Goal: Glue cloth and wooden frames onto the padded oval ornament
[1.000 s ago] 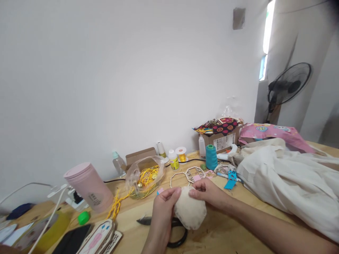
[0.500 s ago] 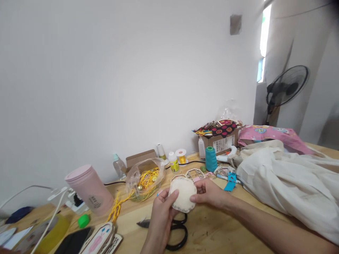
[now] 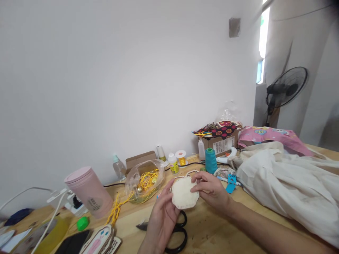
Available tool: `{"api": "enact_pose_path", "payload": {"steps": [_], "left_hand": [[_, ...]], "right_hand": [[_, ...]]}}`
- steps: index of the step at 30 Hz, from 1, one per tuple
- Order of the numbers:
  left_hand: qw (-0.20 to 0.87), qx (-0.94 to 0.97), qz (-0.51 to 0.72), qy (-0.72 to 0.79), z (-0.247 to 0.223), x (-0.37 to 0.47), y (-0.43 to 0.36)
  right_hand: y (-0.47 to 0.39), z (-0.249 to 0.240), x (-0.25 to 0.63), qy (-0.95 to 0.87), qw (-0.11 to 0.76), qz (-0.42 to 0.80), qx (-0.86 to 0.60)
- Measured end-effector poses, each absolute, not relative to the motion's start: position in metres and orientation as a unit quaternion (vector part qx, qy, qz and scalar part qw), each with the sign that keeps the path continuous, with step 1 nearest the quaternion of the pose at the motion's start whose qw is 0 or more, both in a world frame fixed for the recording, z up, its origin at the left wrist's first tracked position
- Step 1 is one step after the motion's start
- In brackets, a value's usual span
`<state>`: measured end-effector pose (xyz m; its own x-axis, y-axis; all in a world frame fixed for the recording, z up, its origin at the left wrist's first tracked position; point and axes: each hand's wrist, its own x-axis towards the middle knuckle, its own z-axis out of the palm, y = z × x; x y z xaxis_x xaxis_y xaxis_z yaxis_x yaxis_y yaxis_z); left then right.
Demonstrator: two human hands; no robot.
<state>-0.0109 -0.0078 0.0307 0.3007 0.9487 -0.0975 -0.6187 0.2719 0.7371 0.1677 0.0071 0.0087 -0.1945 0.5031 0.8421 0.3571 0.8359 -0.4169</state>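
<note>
Two hands meet at the white pad, which is off the tabletop (image 3: 219, 229), in front of the person. The left hand (image 3: 160, 215) pinches its left edge, palm turned partly up; how the fingers lie behind it is hidden. The right hand (image 3: 212, 188) has curled fingers, their tips on the upper right edge of the pad (image 3: 184, 194); whether its thumb presses from behind, I cannot tell. The pad thus lies between the hands: up and to the right of the left palm, to the left of the right knuckles. Both hands touch it, so neither is nearer. It is roundish with a wavy rim and shows no clear long axis; its broad face is turned towards the person.

The scissors (image 3: 180, 243) lie partly under the left hand, black handles below the pad, blades pointing left. Just beyond the pad are thin frames (image 3: 192, 173), partly covered by it. The thread cone (image 3: 211, 162) stands upright past the right hand, with white cloth (image 3: 283, 187) farther right
</note>
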Motion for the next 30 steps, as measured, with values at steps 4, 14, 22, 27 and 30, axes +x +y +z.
{"api": "enact_pose_path", "payload": {"steps": [4, 14, 22, 27, 30], "left_hand": [[0.719, 0.335, 0.538, 0.285, 0.028, -0.009, -0.009], [0.710, 0.352, 0.544, 0.276, 0.026, -0.009, -0.006], [0.703, 0.356, 0.539, 0.298, 0.024, -0.010, -0.006], [0.691, 0.363, 0.538, 0.318, 0.026, -0.008, -0.007], [0.685, 0.360, 0.542, 0.327, 0.028, -0.006, -0.009]], "right_hand": [[0.007, 0.011, 0.166, -0.763, 0.567, 0.074, -0.300], [0.004, 0.019, 0.163, -0.632, 0.571, 0.325, -0.410], [0.009, 0.012, 0.159, -0.570, 0.557, 0.468, -0.382], [0.010, 0.012, 0.160, -0.548, 0.562, 0.490, -0.379], [0.009, 0.013, 0.159, -0.547, 0.564, 0.490, -0.377]]}}
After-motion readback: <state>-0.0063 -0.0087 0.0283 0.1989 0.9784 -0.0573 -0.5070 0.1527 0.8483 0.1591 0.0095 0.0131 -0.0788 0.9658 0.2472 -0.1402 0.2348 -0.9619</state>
